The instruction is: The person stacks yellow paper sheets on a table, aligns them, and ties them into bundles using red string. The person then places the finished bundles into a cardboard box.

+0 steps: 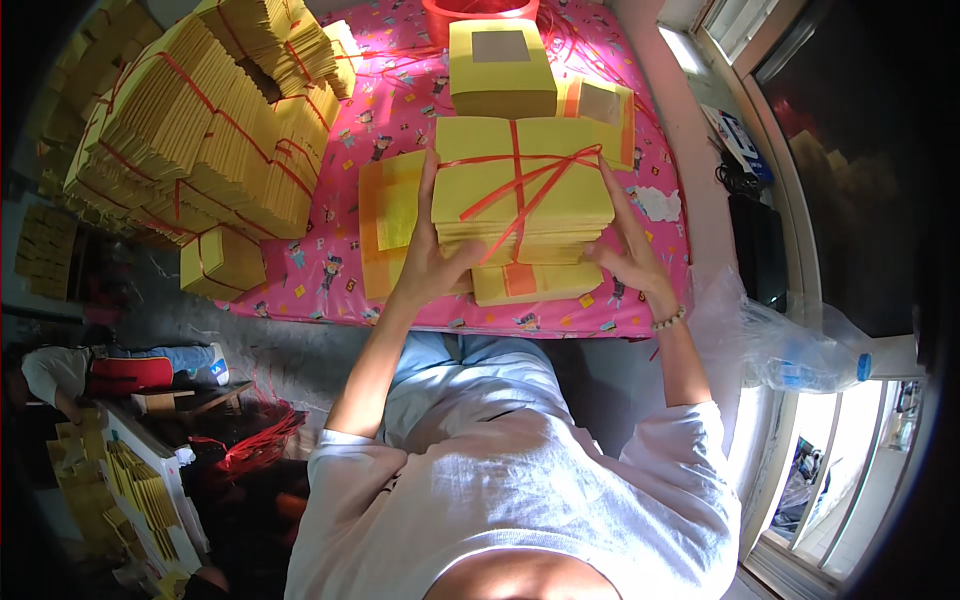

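Between my two hands is a thick stack of yellow paper [560, 195], bound crosswise with red plastic ribbon whose loose ends lie over its top. My left hand [437, 255] grips the stack's left side, fingers along the edge and thumb at the front. On the opposite side my right hand [630, 245] presses the right edge, with a beaded bracelet on that wrist. Below the stack's near edge, a smaller yellow bundle [550, 284] with an orange patch shows partly. Flat yellow sheets with an orange border [385, 215] stick out on the left.
The pink patterned tablecloth [330, 290] covers the table. Tall tied yellow bundles [200, 120] stand at left. Behind my stack are another yellow stack [500, 85] and a red basin [480, 10]. A plastic bag with a bottle [810, 365] sits at right. Another person [120, 370] works lower left.
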`<action>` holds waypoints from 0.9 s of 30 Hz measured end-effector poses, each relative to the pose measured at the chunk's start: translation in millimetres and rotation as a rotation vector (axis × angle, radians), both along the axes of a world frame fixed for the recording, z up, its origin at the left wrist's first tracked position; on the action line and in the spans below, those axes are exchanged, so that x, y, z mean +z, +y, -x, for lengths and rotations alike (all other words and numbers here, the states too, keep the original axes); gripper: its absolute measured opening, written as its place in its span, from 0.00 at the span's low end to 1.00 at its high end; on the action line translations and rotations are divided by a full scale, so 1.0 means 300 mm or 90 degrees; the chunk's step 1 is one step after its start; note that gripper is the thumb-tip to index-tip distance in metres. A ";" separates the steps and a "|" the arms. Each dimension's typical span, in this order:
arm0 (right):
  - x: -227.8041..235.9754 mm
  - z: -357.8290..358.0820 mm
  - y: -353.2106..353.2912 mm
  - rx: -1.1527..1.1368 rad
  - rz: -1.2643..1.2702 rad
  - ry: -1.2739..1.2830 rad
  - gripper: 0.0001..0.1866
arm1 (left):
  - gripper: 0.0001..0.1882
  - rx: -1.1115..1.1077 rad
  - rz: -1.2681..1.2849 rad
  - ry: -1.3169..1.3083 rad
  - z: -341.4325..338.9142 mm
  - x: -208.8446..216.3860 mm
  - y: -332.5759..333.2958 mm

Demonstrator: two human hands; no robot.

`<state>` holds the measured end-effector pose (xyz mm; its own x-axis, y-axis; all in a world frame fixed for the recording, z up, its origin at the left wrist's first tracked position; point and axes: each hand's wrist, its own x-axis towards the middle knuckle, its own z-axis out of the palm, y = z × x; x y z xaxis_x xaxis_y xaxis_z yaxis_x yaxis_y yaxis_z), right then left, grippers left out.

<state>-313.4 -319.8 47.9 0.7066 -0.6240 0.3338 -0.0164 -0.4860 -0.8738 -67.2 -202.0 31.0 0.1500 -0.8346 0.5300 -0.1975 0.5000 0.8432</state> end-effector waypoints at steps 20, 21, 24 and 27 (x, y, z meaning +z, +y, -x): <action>0.093 -0.061 -0.014 -0.224 -0.038 0.155 0.31 | 0.26 -0.013 -0.488 0.449 -0.052 0.202 -0.104; 0.086 -0.059 -0.034 -0.212 -0.056 0.145 0.31 | 0.26 0.038 -0.481 0.401 -0.040 0.206 -0.109; 0.087 -0.053 -0.103 -0.191 -0.125 0.191 0.32 | 0.33 0.016 -0.468 0.359 -0.053 0.190 -0.124; 0.091 -0.106 -0.123 -0.189 -0.141 0.065 0.34 | 0.43 0.087 -0.432 0.370 -0.065 0.171 -0.147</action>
